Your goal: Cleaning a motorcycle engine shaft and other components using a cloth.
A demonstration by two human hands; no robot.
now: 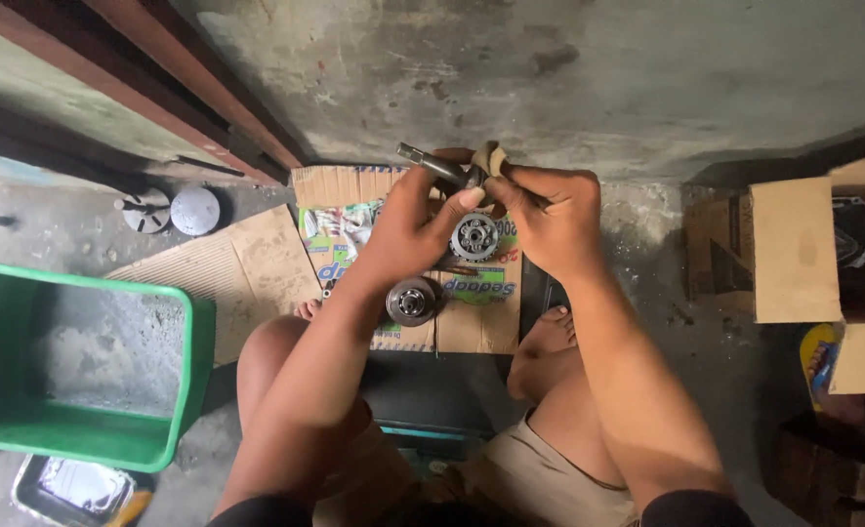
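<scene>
Head view: left hand (415,222) grips a metal shaft (431,162) near its middle, fingers wrapped close, held in the air just above the flattened cardboard sheet (472,327); right hand (548,217) pinches a small tan rag (489,156) against the shaft's near end. Judged stiff, fairly heavy and probably oily (so slippery), best taken around the plain mid-length, clear of the ends. On the cardboard below lie a toothed gear (474,236) and a round hub (412,301); a green tub (81,366) sits well left of it.

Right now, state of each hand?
Left hand: closed on the metal shaft.
Right hand: closed, pinching a small tan piece at the shaft.
</scene>
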